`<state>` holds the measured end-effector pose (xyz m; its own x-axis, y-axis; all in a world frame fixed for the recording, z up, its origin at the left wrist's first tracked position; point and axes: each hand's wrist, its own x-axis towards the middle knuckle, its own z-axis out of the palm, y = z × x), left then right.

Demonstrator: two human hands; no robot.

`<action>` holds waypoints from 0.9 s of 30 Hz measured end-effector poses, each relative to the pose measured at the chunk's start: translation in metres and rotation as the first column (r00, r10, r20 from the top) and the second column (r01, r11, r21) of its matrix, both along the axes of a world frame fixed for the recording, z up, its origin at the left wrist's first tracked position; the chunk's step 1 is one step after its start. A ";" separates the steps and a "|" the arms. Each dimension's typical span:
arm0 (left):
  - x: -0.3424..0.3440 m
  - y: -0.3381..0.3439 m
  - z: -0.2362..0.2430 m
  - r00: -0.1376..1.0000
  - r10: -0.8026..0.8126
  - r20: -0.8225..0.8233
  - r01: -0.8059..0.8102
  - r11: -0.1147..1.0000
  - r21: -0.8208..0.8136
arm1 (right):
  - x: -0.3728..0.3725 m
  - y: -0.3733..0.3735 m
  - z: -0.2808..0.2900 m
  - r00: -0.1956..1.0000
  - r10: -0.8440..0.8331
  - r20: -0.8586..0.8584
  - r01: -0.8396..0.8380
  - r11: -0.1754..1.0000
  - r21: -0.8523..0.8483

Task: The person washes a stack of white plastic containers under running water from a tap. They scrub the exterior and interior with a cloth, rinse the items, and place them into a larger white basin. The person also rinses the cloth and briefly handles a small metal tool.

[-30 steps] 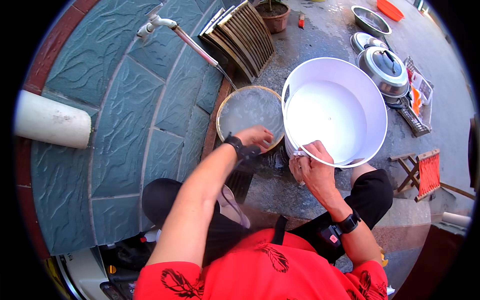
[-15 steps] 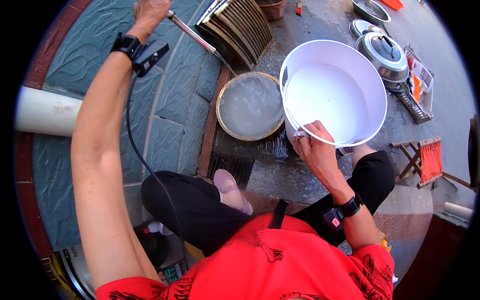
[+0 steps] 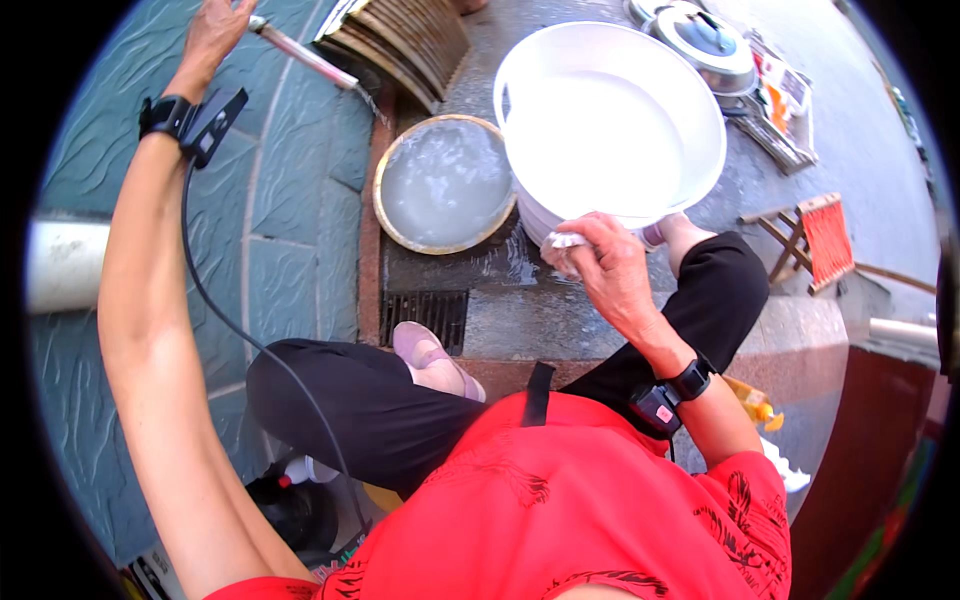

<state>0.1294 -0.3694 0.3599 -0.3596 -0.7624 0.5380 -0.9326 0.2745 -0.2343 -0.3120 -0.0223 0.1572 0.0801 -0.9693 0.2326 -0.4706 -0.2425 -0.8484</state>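
Note:
My left hand (image 3: 213,35) is at the upper left edge, beside the upper end of a pale tube (image 3: 305,55); its fingertips are largely cut off. Water runs from the tube's lower end toward a round, yellowish-rimmed basin (image 3: 445,185) of cloudy water. In my right hand (image 3: 607,268) is a crumpled white cloth (image 3: 563,252), gripped between closed fingers. That hand is against the near rim of a large white bucket (image 3: 610,120). The bucket's inside is bright, so I cannot tell what is in it.
Slatted brown boards (image 3: 400,40) lean behind the basin. A lidded metal pot (image 3: 705,45) and a grey crate (image 3: 790,140) stand at the far right, with a folding stool (image 3: 815,240) nearer. A floor drain (image 3: 425,315) lies by my foot; a white pipe (image 3: 65,265) juts from the left wall.
The view has shifted, so the scene sits further left and higher. My right hand has come round the bucket's near side, showing more of the cloth. The basin's water looks more stirred.

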 end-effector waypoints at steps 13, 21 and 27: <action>-0.229 0.189 -0.089 0.971 -0.187 -0.148 0.221 0.477 0.850 | -0.022 0.043 -0.025 0.932 -0.178 0.316 0.004 0.877 0.481; -0.236 0.252 -0.168 0.795 0.028 -0.607 0.558 -0.427 0.712 | 0.023 0.019 -0.003 0.618 -0.167 0.768 -0.304 0.851 0.429; -0.201 0.233 -0.191 0.749 0.377 -0.544 0.654 -0.294 0.697 | 0.035 0.000 -0.022 0.863 0.053 0.502 -0.205 0.946 0.252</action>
